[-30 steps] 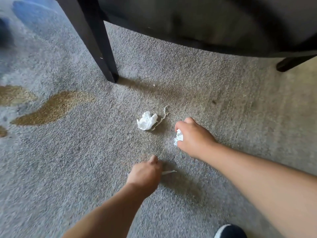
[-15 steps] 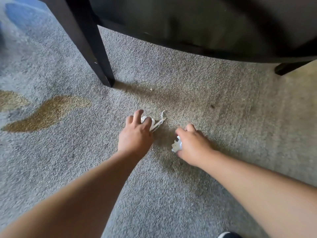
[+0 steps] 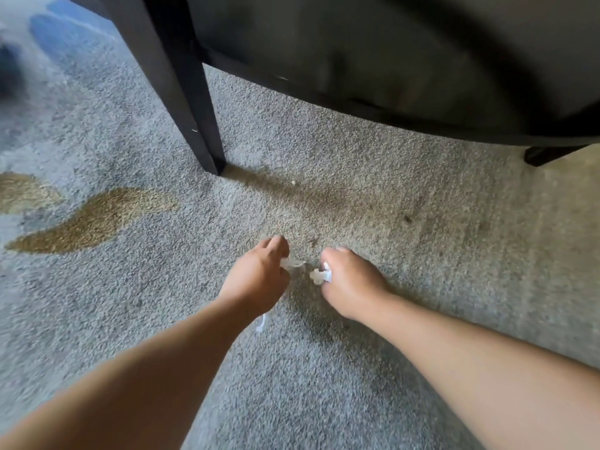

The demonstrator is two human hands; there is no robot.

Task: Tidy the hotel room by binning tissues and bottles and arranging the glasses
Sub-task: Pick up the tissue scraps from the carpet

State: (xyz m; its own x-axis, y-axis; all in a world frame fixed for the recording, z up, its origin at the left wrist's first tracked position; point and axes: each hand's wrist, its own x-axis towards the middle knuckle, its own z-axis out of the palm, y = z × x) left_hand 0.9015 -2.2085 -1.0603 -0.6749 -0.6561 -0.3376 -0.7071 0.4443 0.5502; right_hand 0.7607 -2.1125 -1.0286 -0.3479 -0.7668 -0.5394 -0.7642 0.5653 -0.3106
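where the hands meet: low over the grey carpet (image 3: pixel 324 384), on the near side of a black furniture leg (image 3: pixel 181 92), side by side, near each other but apart.
left hand (image 3: pixel 256 277): fingers curled, gripping a crumpled white tissue (image 3: pixel 292 263) that pokes out toward the other hand.
white strip (image 3: pixel 260 323): thin, showing just below the left wrist; whether it belongs to the same tissue cannot be told.
right hand (image 3: pixel 352 280): fingers curled round a second tissue wad (image 3: pixel 319 275), white paper bulging out by the thumb.
contact with floor: cannot tell whether either piece of paper touches the carpet.
carpet marks: tan patches (image 3: pixel 94 219) at left, blue patches (image 3: pixel 65 30) at far upper left, a small white crumb (image 3: pixel 293 182) beyond the hands, a dark speck (image 3: pixel 407 218) off to the right.
furniture: the leg stands on the carpet beyond the left hand; a dark curved frame (image 3: pixel 389 108) spans the top; a second foot (image 3: pixel 548 154) sits at the right edge.
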